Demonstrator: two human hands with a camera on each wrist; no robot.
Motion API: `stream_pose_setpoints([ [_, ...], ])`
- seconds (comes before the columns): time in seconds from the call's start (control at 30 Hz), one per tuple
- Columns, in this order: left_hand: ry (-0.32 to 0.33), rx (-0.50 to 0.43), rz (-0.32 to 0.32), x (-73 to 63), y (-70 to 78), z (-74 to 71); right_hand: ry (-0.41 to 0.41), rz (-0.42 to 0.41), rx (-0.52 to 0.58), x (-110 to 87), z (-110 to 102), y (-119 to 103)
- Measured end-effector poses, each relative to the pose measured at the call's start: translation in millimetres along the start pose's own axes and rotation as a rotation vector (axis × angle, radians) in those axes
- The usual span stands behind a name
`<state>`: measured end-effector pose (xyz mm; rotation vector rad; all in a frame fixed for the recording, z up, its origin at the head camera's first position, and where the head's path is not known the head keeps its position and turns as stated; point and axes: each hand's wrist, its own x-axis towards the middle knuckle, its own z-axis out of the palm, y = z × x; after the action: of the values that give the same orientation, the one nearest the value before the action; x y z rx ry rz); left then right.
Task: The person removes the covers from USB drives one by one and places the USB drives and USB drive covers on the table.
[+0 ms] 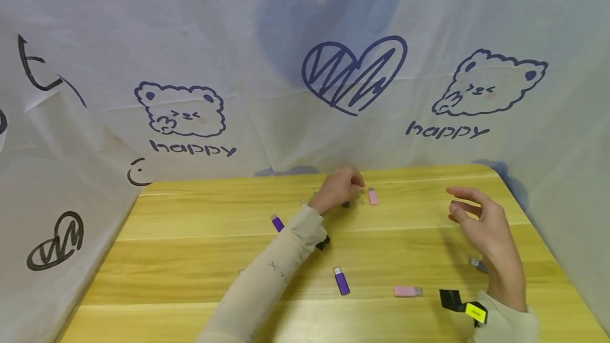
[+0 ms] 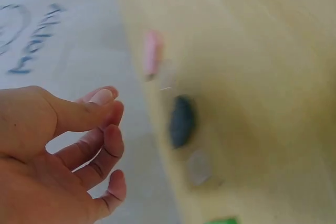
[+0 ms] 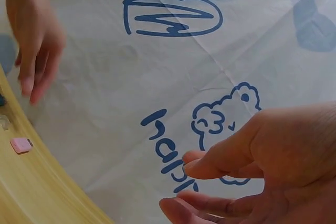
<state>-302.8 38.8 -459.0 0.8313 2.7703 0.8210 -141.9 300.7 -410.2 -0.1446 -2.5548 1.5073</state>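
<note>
My left hand (image 1: 339, 189) is over the back edge of the wooden table, fingers loosely bent, thumb tip close to the index fingertip. Nothing shows between them in the left wrist view. Just right of it lies a pink USB stick (image 1: 373, 196). Beside that hand, the left wrist view shows a row along the edge: the pink stick, a blurred dark oval object (image 2: 182, 121), a clear piece (image 2: 198, 167) and a bit of green (image 2: 222, 221). My right hand (image 1: 481, 221) hovers over the table's right side, fingers relaxed and apart, holding nothing.
Purple USB sticks lie left (image 1: 277, 223) and front centre (image 1: 341, 281) on the table (image 1: 190, 258). Another pink stick (image 1: 405, 291) is front right, and a grey stick (image 1: 478, 264) lies by the right wrist. A printed white cloth (image 1: 267, 120) hangs behind and at the sides.
</note>
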Motion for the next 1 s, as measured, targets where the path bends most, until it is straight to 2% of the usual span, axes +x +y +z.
stream_pose_setpoints([
  [0.1,0.071,-0.091,0.004,-19.2,-1.2,-15.6,-0.007,-0.017,-0.010,-0.2,1.0,-1.0],
  [0.2,0.154,-0.145,0.029,-45.4,-6.9,-26.3,-0.013,-0.055,-0.029,-0.3,3.8,-3.5],
  [0.3,0.245,-0.171,0.040,-76.3,-18.4,-29.9,-0.040,-0.084,-0.042,0.0,10.2,-7.9],
  [0.37,0.299,-0.187,0.021,-96.7,-27.3,-30.7,-0.062,-0.088,-0.050,0.2,15.4,-11.4],
  [0.5,0.433,-0.195,-0.010,-126.8,-43.7,-34.8,-0.090,-0.081,-0.061,1.1,23.2,-17.6],
  [0.6,0.503,-0.229,-0.029,-139.7,-51.5,-39.9,-0.094,-0.095,-0.085,1.3,26.1,-19.8],
  [0.67,0.523,-0.256,-0.044,-145.3,-54.7,-43.1,-0.101,-0.109,-0.095,1.5,27.6,-20.8],
  [0.83,0.543,-0.297,-0.082,-152.7,-60.1,-48.1,-0.116,-0.140,-0.102,1.7,32.1,-22.0],
  [1.0,0.545,-0.319,-0.084,-157.3,-62.7,-54.8,-0.168,-0.177,-0.144,-0.3,43.8,-21.7],
])
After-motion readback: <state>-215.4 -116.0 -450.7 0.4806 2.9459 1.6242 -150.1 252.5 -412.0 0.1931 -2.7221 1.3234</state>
